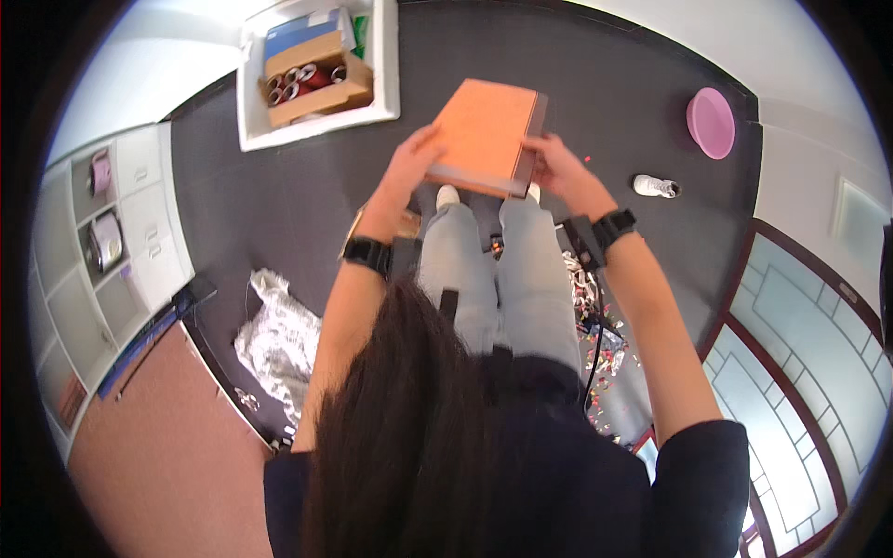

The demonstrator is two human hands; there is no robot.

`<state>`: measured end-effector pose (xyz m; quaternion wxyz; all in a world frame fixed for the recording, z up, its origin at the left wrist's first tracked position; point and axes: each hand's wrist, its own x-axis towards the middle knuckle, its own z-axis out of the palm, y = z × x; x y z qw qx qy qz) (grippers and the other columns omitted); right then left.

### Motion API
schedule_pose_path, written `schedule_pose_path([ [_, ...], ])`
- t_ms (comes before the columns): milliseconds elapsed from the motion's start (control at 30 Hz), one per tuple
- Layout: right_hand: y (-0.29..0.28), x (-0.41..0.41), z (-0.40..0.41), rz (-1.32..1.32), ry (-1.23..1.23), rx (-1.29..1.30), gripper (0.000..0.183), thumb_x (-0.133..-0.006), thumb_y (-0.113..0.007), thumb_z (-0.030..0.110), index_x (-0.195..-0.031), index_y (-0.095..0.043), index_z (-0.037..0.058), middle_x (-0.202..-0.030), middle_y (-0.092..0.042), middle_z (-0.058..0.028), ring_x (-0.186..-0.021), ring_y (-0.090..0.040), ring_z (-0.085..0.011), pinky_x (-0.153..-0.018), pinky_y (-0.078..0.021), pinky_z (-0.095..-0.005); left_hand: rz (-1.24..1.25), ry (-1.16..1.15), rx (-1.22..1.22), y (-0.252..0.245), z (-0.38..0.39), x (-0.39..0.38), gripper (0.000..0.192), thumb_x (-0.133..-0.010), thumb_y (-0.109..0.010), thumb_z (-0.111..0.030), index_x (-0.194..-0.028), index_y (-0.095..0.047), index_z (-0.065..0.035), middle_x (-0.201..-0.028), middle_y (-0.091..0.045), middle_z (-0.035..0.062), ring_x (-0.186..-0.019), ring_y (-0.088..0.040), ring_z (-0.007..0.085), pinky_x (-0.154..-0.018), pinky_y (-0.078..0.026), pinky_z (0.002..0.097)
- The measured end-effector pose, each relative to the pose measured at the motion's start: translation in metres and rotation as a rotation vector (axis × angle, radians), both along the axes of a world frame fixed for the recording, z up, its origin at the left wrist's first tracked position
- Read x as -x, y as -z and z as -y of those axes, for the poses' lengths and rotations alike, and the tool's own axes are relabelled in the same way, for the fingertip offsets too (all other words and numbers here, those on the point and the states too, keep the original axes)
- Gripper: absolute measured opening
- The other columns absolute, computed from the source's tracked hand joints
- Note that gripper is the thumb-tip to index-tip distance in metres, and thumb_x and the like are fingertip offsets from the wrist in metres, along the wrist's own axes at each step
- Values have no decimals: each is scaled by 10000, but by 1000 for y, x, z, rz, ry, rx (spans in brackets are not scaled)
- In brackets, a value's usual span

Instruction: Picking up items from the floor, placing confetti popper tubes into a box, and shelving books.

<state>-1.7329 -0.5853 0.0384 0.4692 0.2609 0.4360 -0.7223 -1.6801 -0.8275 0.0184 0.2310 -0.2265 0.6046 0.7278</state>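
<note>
An orange book or flat box [485, 132] with a dark edge on its right side is held out in front of me, above my feet. My left hand [413, 160] grips its left edge, with the fingers partly over the orange face. On the opposite side, my right hand [557, 164] holds the dark right edge. A white foam box [388, 70] stands on the floor to the upper left. Inside it are an open cardboard box [359, 80] with several red cans [315, 77] and a blue flat item [300, 35].
A pink basin [711, 123] and a white shoe [654, 185] lie to the right. Colourful scraps [603, 390] litter the floor beside my right leg. Crumpled white fabric [282, 338] lies left of my legs, near a white shelf unit [143, 188]. Glass-panelled doors [802, 300] border the right.
</note>
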Motion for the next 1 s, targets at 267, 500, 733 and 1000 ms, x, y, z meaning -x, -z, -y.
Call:
schedule_pose_path([
  [267,-103,27,82,-201,-117,-253,824,-830,-615,158,-1437,-66,250,-1228,-415,-121,-999,-505,-216,-791,-473,-403,-130,-182,-106,-115,78,-21,364,-875,-535,-225,-1205,-512,-74,-1044,-569,40,-930,-560,135,-785,-495,296],
  [500,-131,55,141,-337,-374,-94,668,-850,-590,282,-1400,-215,225,-1116,-491,-107,-936,-529,-197,-773,-491,-358,-269,-355,-18,-171,117,-30,324,-895,-466,-249,-1148,-518,-54,-1039,-552,64,-899,-576,138,-777,-514,289],
  [733,-162,110,190,-36,-527,59,354,-905,-449,312,-1189,-383,109,-943,-514,-183,-832,-572,-242,-703,-522,-321,-373,-446,-32,-223,164,-16,353,-873,-538,-251,-1167,-479,-65,-972,-585,87,-766,-621,145,-689,-522,258],
  [1000,-200,152,254,-265,-853,354,594,-834,-347,48,-1401,-174,81,-1222,-419,-315,-1097,-520,-352,-848,-482,-343,-572,-639,75,-233,204,-26,666,-718,-741,-183,-1268,-389,-53,-1168,-501,83,-984,-561,191,-827,-494,305],
])
